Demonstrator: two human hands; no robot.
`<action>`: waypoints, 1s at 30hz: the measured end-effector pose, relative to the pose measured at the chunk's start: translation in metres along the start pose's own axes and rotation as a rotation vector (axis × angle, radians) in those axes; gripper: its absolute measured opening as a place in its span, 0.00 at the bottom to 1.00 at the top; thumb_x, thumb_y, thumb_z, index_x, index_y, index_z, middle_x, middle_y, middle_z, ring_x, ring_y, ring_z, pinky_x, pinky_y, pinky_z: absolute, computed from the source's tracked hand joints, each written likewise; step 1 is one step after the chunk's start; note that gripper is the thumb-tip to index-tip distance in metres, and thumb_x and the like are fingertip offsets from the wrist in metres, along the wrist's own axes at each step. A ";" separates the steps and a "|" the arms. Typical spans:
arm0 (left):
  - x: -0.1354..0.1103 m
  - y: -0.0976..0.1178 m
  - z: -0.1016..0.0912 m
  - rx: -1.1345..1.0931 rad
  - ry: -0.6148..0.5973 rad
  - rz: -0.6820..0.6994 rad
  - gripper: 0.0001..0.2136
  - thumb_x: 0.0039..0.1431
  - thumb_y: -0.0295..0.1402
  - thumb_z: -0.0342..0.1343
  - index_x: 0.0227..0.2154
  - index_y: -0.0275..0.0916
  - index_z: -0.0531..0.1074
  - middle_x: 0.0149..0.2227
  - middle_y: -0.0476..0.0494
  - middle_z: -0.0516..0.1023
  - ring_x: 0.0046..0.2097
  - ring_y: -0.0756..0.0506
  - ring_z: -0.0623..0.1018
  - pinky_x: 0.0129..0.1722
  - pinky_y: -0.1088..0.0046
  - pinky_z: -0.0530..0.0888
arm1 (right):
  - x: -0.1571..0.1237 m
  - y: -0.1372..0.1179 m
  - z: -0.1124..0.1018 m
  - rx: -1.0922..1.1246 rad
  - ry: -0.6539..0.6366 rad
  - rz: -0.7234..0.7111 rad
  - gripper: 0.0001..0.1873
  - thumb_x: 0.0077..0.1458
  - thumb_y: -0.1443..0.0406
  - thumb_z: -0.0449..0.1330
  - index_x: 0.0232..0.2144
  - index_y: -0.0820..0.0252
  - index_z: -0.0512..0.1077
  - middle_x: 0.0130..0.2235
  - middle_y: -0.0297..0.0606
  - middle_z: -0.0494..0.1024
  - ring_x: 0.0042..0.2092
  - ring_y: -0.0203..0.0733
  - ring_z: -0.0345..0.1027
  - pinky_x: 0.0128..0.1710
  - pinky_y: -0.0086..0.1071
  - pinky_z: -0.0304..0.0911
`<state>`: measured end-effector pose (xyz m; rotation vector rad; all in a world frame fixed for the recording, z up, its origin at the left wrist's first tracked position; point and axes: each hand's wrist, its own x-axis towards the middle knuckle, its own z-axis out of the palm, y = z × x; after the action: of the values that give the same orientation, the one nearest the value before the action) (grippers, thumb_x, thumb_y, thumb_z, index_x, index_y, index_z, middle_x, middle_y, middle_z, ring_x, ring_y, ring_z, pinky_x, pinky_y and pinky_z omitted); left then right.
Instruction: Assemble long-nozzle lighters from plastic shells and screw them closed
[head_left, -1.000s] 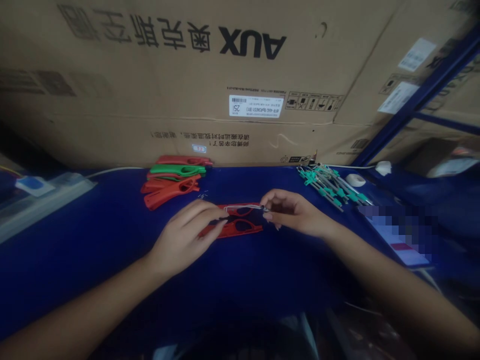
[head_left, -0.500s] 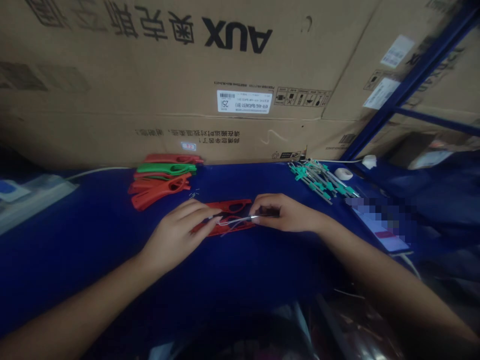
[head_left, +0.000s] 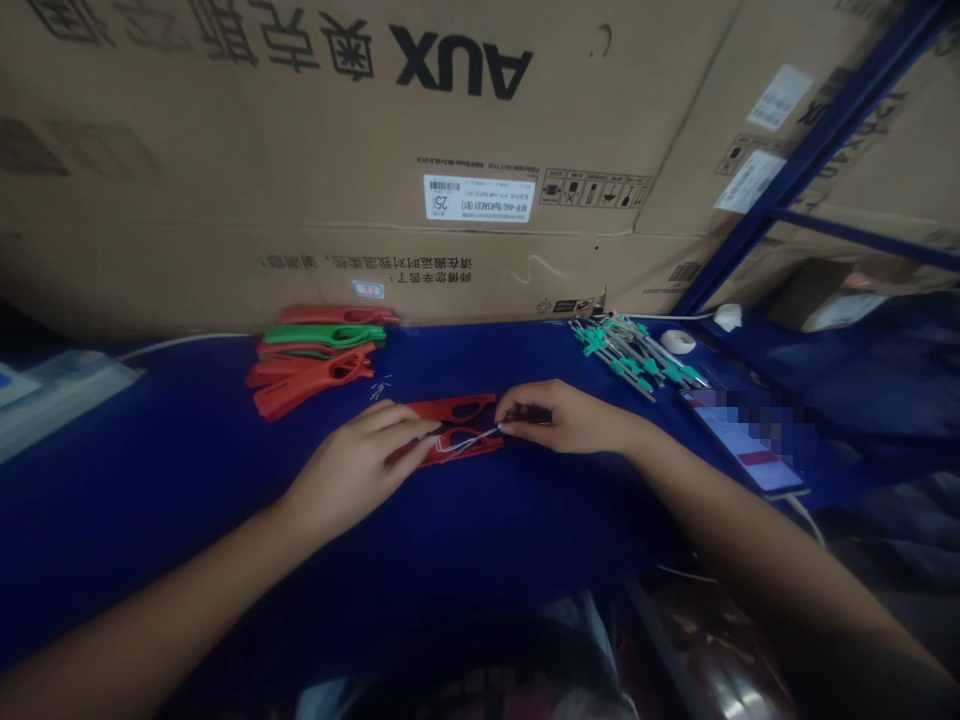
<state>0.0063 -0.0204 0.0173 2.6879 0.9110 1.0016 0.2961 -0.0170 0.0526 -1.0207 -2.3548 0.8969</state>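
Two red plastic handle pieces [head_left: 454,410] lie on the blue table [head_left: 165,470] in front of me. My left hand [head_left: 352,470] rests on their left end, fingers pressed down and pinched at the plastic. My right hand [head_left: 559,418] is closed in a pinch at their right end, holding a thin bent metal wire [head_left: 465,442] that runs across the nearer red piece toward my left fingers.
A stack of red and green handle pieces [head_left: 319,355] lies at the back left. A bundle of metal rods with teal clips [head_left: 637,358] lies at the back right, beside a phone [head_left: 739,440]. Big cardboard boxes [head_left: 375,150] wall off the back; a blue rack post [head_left: 795,170] stands at right.
The wire in my right hand has come down from above the far red piece onto the nearer one. Both hands stay at the ends of the red pieces.
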 end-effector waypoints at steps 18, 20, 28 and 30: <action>-0.004 -0.003 0.004 0.006 -0.037 -0.067 0.12 0.69 0.33 0.52 0.48 0.41 0.79 0.44 0.42 0.81 0.44 0.45 0.81 0.46 0.67 0.79 | -0.002 0.004 -0.002 -0.112 0.008 -0.050 0.08 0.62 0.66 0.60 0.41 0.60 0.78 0.39 0.40 0.82 0.37 0.38 0.74 0.37 0.30 0.65; -0.003 -0.002 0.003 0.002 -0.027 -0.080 0.12 0.69 0.33 0.53 0.48 0.41 0.79 0.44 0.42 0.81 0.44 0.45 0.82 0.46 0.67 0.79 | -0.003 0.004 -0.003 -0.103 0.023 -0.052 0.08 0.62 0.66 0.60 0.42 0.60 0.78 0.38 0.39 0.81 0.36 0.37 0.73 0.36 0.30 0.65; -0.003 -0.006 0.005 -0.017 -0.033 -0.051 0.09 0.66 0.30 0.56 0.44 0.40 0.81 0.41 0.42 0.83 0.43 0.44 0.82 0.45 0.65 0.80 | -0.004 0.001 0.000 -0.045 -0.033 -0.012 0.08 0.63 0.67 0.58 0.43 0.60 0.75 0.37 0.37 0.79 0.35 0.36 0.71 0.35 0.29 0.64; -0.003 -0.005 0.004 -0.019 -0.032 -0.051 0.09 0.66 0.30 0.56 0.44 0.39 0.81 0.41 0.42 0.83 0.43 0.44 0.82 0.45 0.65 0.81 | -0.004 0.001 0.001 -0.013 -0.027 -0.004 0.07 0.61 0.67 0.59 0.43 0.60 0.74 0.36 0.35 0.78 0.34 0.35 0.70 0.34 0.28 0.64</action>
<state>0.0044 -0.0176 0.0108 2.6435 0.9538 0.9490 0.2985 -0.0201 0.0512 -1.0145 -2.3867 0.9003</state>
